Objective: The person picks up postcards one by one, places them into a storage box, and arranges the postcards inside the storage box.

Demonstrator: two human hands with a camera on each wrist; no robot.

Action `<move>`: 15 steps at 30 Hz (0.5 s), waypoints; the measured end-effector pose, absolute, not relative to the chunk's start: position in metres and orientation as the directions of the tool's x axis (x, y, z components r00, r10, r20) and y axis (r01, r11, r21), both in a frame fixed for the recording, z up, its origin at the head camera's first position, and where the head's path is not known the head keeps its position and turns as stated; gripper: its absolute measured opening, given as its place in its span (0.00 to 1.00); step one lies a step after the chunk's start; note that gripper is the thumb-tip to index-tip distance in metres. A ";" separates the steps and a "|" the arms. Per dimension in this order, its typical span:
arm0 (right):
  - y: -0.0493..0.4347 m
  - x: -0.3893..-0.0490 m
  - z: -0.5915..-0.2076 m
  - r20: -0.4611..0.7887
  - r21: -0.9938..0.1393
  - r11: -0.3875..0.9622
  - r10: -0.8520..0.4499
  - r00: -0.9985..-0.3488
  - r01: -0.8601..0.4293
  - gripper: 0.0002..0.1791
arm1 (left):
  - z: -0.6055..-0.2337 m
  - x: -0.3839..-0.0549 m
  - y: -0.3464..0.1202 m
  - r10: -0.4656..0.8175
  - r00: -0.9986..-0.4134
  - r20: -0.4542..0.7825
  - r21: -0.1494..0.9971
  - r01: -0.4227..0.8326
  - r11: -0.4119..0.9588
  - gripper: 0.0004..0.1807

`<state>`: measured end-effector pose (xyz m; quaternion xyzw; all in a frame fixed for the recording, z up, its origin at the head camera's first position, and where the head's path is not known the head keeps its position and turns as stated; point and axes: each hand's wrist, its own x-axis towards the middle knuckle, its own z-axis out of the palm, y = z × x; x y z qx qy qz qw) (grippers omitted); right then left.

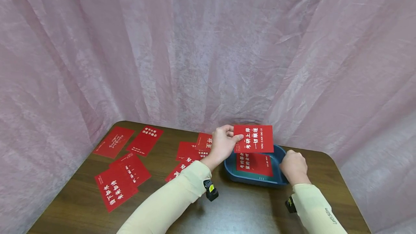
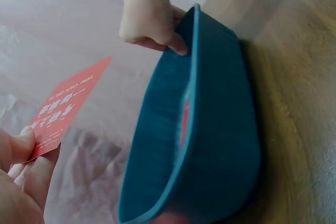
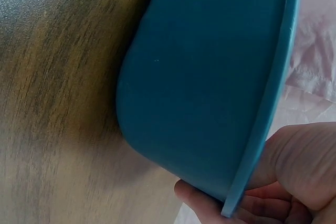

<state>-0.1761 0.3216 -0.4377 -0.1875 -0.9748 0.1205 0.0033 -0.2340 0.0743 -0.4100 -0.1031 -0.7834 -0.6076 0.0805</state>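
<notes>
My left hand point(image 1: 224, 143) pinches a red card point(image 1: 260, 140) with white Chinese characters and "YOU CAN DO IT" by one edge, above a blue plastic bin point(image 1: 253, 181). In the left wrist view the card point(image 2: 71, 100) sits between thumb and fingers, apart from the bin point(image 2: 220, 129). Inside the bin lies another red card point(image 1: 260, 165). My right hand point(image 1: 294, 167) grips the bin's right rim; in the right wrist view the thumb is inside the wall and fingertips point(image 3: 197, 200) curl under the rim outside.
Several red cards lie on the wooden table point(image 1: 227, 212): a group at the left, including a far-left card point(image 1: 113, 142) and an overlapping front card point(image 1: 115, 189), and more beside the left forearm, such as a card point(image 1: 186, 151). A pink curtain point(image 1: 208, 46) hangs behind the table's back edge.
</notes>
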 end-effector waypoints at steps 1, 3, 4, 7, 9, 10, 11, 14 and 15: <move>0.321 -0.176 -0.437 -0.044 -0.237 0.899 0.368 -0.929 0.368 0.15 | -0.412 -0.234 0.077 0.069 -0.966 0.250 0.934 0.259 0.247 0.16; 0.321 -0.175 -0.437 -0.056 -0.234 0.897 0.373 -0.926 0.375 0.16 | -0.417 -0.234 0.082 0.078 -0.968 0.237 0.931 0.249 0.267 0.15; 0.321 -0.175 -0.436 -0.059 -0.231 0.897 0.374 -0.926 0.377 0.16 | -0.420 -0.234 0.084 0.082 -0.969 0.232 0.929 0.246 0.276 0.15; 0.321 -0.174 -0.436 -0.065 -0.224 0.901 0.367 -0.928 0.371 0.15 | -0.428 -0.234 0.089 0.091 -0.974 0.206 0.926 0.224 0.303 0.15; 0.320 -0.174 -0.436 -0.063 -0.220 0.904 0.362 -0.930 0.367 0.14 | -0.433 -0.234 0.092 0.097 -0.977 0.188 0.923 0.210 0.324 0.16; 0.320 -0.173 -0.436 -0.062 -0.220 0.904 0.361 -0.931 0.365 0.14 | -0.435 -0.234 0.093 0.102 -0.978 0.180 0.919 0.204 0.336 0.16; 0.320 -0.173 -0.436 -0.058 -0.220 0.906 0.359 -0.931 0.363 0.14 | -0.438 -0.233 0.095 0.108 -0.979 0.172 0.916 0.199 0.349 0.16; 0.320 -0.173 -0.436 -0.054 -0.223 0.904 0.363 -0.930 0.366 0.14 | -0.442 -0.233 0.097 0.131 -0.980 0.150 0.904 0.190 0.383 0.17; 0.320 -0.173 -0.436 -0.049 -0.225 0.903 0.366 -0.929 0.367 0.14 | -0.443 -0.232 0.098 0.141 -0.981 0.137 0.900 0.183 0.395 0.17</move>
